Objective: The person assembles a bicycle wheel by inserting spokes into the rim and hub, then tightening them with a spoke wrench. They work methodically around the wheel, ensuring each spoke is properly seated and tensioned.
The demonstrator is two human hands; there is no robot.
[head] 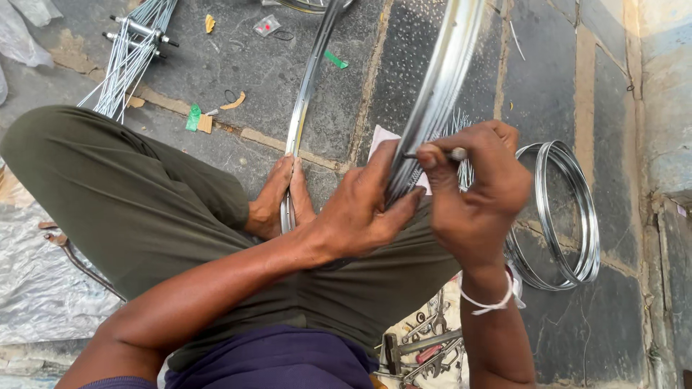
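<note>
Left hand (pixel 360 209) has its grip wrapped around the shiny wheel rim (pixel 440 79), fingers and thumb pressed against the metal, while the rim runs up tilted from the lap toward the top of the view. Right hand (pixel 476 187) is right beside it, grip pinching a thin metal spoke (pixel 450 153) against the rim (can't tell how far the tip goes in). Down on the stone floor (pixel 562 79): a stack of rims (pixel 577 216) on the right, a bare foot (pixel 277 198) against another rim (pixel 306 94), a spoke bundle (pixel 130 57), tools (pixel 425 349).
</note>
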